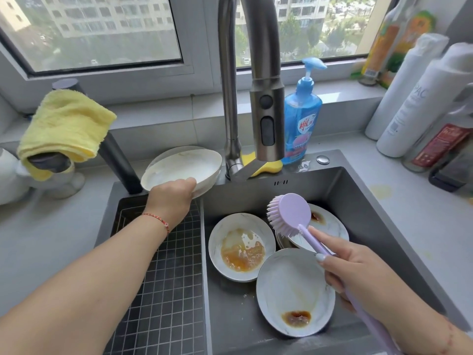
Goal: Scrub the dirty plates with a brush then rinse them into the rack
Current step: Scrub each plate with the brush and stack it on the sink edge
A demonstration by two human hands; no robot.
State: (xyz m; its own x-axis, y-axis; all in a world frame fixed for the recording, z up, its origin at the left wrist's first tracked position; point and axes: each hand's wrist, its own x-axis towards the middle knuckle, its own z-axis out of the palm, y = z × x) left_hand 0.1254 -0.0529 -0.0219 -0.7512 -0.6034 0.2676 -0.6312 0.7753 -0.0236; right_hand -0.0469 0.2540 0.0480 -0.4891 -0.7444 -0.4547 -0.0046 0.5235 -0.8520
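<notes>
My left hand (172,198) grips the near rim of a white plate (179,167), holding it tilted above the back of the black wire rack (163,278) at the left side of the sink. My right hand (358,270) holds the handle of a lilac dish brush (291,213), its bristles facing left above the basin. In the basin lie dirty white plates: one with a large orange-brown smear (240,247), one with a dark stain near its front edge (294,293), and a stack at the back right (330,226).
The grey tap (266,98) hangs over the basin's back; no water shows. Behind it stand a blue soap bottle (303,116) and a yellow sponge (271,166). A yellow cloth (64,129) sits at the left, bottles (419,98) crowd the right counter.
</notes>
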